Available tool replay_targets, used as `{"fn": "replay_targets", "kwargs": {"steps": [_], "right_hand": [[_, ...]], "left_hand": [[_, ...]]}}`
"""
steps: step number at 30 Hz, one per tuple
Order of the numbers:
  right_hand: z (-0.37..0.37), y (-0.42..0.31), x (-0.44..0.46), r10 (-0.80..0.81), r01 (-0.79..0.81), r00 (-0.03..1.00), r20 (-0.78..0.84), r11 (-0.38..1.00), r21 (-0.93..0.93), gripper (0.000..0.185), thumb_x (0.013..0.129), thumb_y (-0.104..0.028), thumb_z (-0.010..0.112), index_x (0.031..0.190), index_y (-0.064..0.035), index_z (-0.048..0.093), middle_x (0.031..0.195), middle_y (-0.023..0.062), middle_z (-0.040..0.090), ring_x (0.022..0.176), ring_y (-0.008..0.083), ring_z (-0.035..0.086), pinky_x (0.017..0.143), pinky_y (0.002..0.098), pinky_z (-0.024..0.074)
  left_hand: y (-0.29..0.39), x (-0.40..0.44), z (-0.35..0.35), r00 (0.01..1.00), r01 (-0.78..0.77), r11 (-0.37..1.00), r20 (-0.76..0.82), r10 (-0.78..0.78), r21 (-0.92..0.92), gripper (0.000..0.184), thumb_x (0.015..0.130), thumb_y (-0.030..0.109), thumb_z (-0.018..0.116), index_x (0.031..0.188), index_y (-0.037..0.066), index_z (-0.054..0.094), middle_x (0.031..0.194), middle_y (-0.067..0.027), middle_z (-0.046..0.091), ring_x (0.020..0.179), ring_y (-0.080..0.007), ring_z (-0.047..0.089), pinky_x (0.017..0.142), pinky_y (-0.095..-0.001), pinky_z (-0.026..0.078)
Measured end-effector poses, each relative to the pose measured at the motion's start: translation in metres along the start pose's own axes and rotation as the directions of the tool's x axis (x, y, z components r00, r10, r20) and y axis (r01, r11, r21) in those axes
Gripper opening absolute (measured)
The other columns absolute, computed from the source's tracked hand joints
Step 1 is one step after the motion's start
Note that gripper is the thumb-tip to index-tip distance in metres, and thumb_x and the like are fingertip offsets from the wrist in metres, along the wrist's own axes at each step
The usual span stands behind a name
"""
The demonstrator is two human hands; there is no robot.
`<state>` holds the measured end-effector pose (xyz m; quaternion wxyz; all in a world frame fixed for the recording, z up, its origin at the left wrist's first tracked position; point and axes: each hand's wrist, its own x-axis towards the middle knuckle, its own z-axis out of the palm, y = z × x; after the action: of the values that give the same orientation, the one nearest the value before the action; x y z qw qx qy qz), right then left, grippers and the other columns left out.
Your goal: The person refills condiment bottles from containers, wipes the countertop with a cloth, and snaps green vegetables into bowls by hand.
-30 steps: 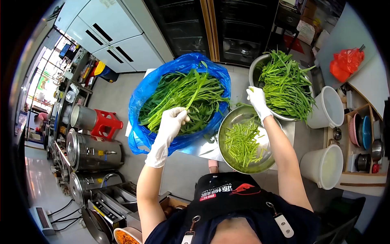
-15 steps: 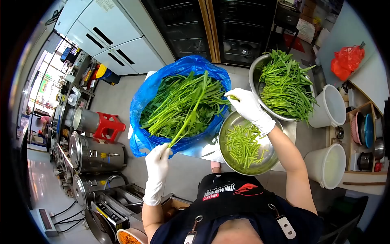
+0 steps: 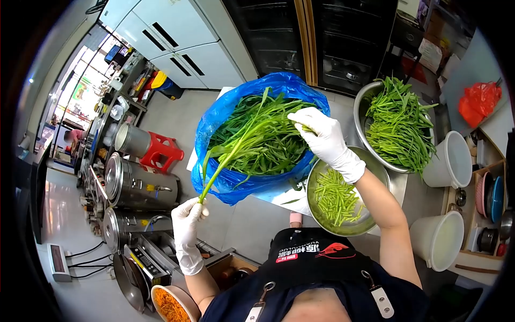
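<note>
Stalk [image 3: 221, 165], long and green, slanting across the near edge of a blue bag [image 3: 206, 131].
Left to right: our gloved left hand [image 3: 186, 221] grips the stalk's lower end, leafy top lying over loose greens [image 3: 271, 155] in the bag; our right hand [image 3: 326, 140], at the bag's right side, closes on a green bit [image 3: 307, 129], whether also on the stalk's leaves we cannot tell; below it, cut stems [image 3: 337, 198] in a steel basin [image 3: 371, 219]; farther right, a steel bowl [image 3: 360, 117] heaped with leafy stems [image 3: 399, 126].

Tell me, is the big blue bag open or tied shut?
It's open. The blue bag has its mouth spread wide, with no knot over the top, and leafy greens show inside.
</note>
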<state>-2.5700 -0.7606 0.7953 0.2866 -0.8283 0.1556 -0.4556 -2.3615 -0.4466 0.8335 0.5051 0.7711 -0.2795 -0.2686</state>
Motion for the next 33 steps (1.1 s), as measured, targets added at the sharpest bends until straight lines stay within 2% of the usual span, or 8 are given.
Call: {"fn": "replay_targets", "kwargs": {"steps": [10, 14, 18, 20, 24, 26, 28, 33], "right_hand": [[0.009, -0.007, 0.007, -0.194, 0.214, 0.962, 0.195, 0.973, -0.088, 0.026, 0.081, -0.012, 0.062, 0.107, -0.0146, 0.066, 0.099, 0.0006, 0.064, 0.074, 0.0213, 0.065, 0.063, 0.0317, 0.0522], [0.004, -0.003, -0.001, -0.098, 0.126, 0.975, 0.200, 0.983, -0.132, 0.021, 0.081, -0.015, 0.062, 0.101, -0.0145, 0.066, 0.092, 0.0014, 0.063, 0.073, 0.0220, 0.065, 0.062, 0.0327, 0.0518], [0.000, 0.007, -0.011, 0.091, -0.078, 0.987, 0.130, 0.991, -0.106, 0.014, 0.080, -0.018, 0.063, 0.092, -0.0113, 0.068, 0.085, 0.0040, 0.064, 0.074, 0.0254, 0.065, 0.065, 0.0349, 0.0522], [-0.004, 0.025, -0.016, 0.267, -0.279, 0.954, 0.140, 0.957, 0.076, 0.014, 0.082, -0.016, 0.062, 0.087, -0.0061, 0.070, 0.080, 0.0065, 0.067, 0.071, 0.0209, 0.065, 0.065, 0.0309, 0.0504], [-0.030, 0.060, -0.021, 0.689, -0.654, 0.717, 0.107, 0.612, 0.444, 0.018, 0.088, -0.014, 0.060, 0.091, 0.0001, 0.071, 0.077, 0.0015, 0.068, 0.071, 0.0081, 0.057, 0.068, 0.0215, 0.0439], [-0.039, 0.052, -0.021, 0.658, -0.615, 0.753, 0.016, 0.695, 0.373, 0.017, 0.089, -0.012, 0.059, 0.094, -0.0004, 0.071, 0.081, -0.0003, 0.068, 0.073, 0.0084, 0.056, 0.070, 0.0222, 0.0449], [-0.034, 0.035, -0.020, 0.331, -0.320, 0.938, -0.103, 0.941, 0.105, 0.017, 0.087, -0.012, 0.063, 0.102, -0.0055, 0.068, 0.091, 0.0031, 0.068, 0.080, 0.0149, 0.064, 0.072, 0.0271, 0.0499], [-0.017, -0.017, -0.014, -0.088, 0.149, 0.979, 0.181, 0.922, -0.357, 0.030, 0.077, -0.012, 0.065, 0.107, -0.0159, 0.065, 0.090, 0.0035, 0.056, 0.076, 0.0199, 0.063, 0.059, 0.0329, 0.0515]], "left_hand": [[0.023, 0.016, 0.012, 0.993, -0.022, 0.998, 0.121, 0.014, 0.065, 0.017, 0.091, 0.010, 0.056, 0.091, -0.002, 0.069, 0.070, -0.0007, 0.063, 0.063, -0.0054, 0.052, 0.060, -0.0201, 0.041], [0.035, 0.031, 0.024, 0.990, -0.032, 0.998, 0.140, 0.024, 0.057, 0.020, 0.092, 0.013, 0.056, 0.092, -0.001, 0.070, 0.069, 0.0007, 0.062, 0.061, -0.0048, 0.050, 0.058, -0.0190, 0.038], [0.035, 0.045, 0.037, 0.975, -0.008, 1.000, 0.223, 0.003, 0.026, 0.020, 0.093, 0.014, 0.057, 0.093, -0.001, 0.069, 0.069, 0.0015, 0.061, 0.060, -0.0048, 0.048, 0.057, -0.0190, 0.037], [0.036, 0.048, 0.049, 0.962, -0.003, 0.999, 0.273, -0.007, 0.039, 0.020, 0.094, 0.014, 0.057, 0.093, -0.001, 0.069, 0.069, 0.0016, 0.060, 0.060, -0.0047, 0.047, 0.056, -0.0193, 0.037], [0.033, 0.061, 0.059, 0.949, 0.050, 0.999, 0.310, -0.046, -0.005, 0.021, 0.095, 0.016, 0.058, 0.093, -0.001, 0.069, 0.069, 0.0016, 0.060, 0.060, -0.0054, 0.047, 0.055, -0.0199, 0.037], [0.032, 0.068, 0.059, 0.947, 0.070, 0.998, 0.314, -0.068, 0.006, 0.022, 0.095, 0.017, 0.057, 0.093, -0.001, 0.069, 0.067, 0.0021, 0.060, 0.058, -0.0052, 0.046, 0.054, -0.0194, 0.037], [0.037, 0.071, 0.066, 0.936, 0.102, 0.994, 0.334, -0.110, 0.042, 0.023, 0.095, 0.017, 0.057, 0.093, -0.002, 0.070, 0.066, 0.0025, 0.059, 0.057, -0.0049, 0.046, 0.053, -0.0191, 0.036], [0.052, 0.074, 0.085, 0.914, 0.092, 0.994, 0.391, -0.106, 0.055, 0.026, 0.095, 0.019, 0.055, 0.093, -0.002, 0.070, 0.064, 0.0038, 0.057, 0.055, -0.0033, 0.041, 0.051, -0.0189, 0.033]]}}
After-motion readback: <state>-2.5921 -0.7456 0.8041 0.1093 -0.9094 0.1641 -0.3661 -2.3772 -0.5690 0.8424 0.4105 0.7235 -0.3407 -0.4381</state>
